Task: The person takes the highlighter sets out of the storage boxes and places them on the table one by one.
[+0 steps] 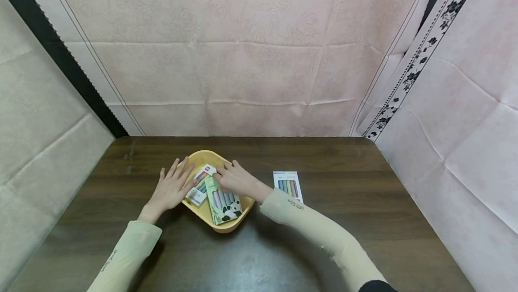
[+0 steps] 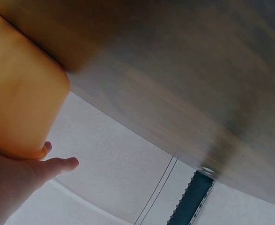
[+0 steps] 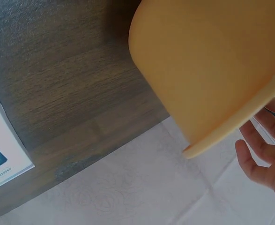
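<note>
A yellow plastic basket [image 1: 228,227] stands on the table and holds two marker packs. The green pack with a panda picture [image 1: 223,204] lies partly over a white pack [image 1: 197,196]. My left hand [image 1: 169,189] rests at the basket's left rim with its fingers spread and straight. From the right, my right hand [image 1: 236,179] reaches over the rim, its fingers at the upper end of the panda pack; whether they touch it cannot be told. In the right wrist view, loosely bent fingers [image 3: 259,145] show beyond the rim, with nothing seen between them.
Another white marker pack [image 1: 287,181] lies on the table right of the basket, partly behind the right sleeve [image 1: 311,224]. The brown wooden table [image 1: 194,265] ends at a pale patterned cloth [image 1: 251,76] at the back, with more cloth at both sides.
</note>
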Tool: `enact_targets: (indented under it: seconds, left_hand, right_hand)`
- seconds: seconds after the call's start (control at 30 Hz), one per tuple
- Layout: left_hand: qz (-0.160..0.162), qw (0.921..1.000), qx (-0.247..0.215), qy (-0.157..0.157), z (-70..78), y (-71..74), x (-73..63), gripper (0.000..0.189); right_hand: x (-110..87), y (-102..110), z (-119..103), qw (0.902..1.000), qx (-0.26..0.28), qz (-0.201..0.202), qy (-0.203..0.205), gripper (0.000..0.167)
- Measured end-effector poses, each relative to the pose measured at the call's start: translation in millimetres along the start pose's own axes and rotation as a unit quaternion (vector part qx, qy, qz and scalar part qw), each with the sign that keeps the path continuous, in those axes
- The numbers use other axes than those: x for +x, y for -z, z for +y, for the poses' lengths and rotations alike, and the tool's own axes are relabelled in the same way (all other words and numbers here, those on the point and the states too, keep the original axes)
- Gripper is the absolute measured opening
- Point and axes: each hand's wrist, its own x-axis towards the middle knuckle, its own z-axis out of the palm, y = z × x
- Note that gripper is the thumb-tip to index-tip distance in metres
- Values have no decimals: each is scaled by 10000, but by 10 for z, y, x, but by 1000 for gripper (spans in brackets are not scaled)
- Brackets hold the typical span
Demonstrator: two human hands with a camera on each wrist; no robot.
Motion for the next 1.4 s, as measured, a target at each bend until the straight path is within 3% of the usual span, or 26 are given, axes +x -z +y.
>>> enact_targets:
  seconds: [0.33,0.9,1.4]
  left_hand:
    - [-14,10000,-85,37,5,6,-4,58]
    - [27,10000,-47,30,13,5,-3,57]
    - [14,10000,-36,37,-1,-10,2,57]
  right_hand:
    - [-45,25,9,9998,5,199,76,28]
    - [-76,101,55,9996,245,-123,57,33]
    - [-89,91,73,9997,258,14,44,35]
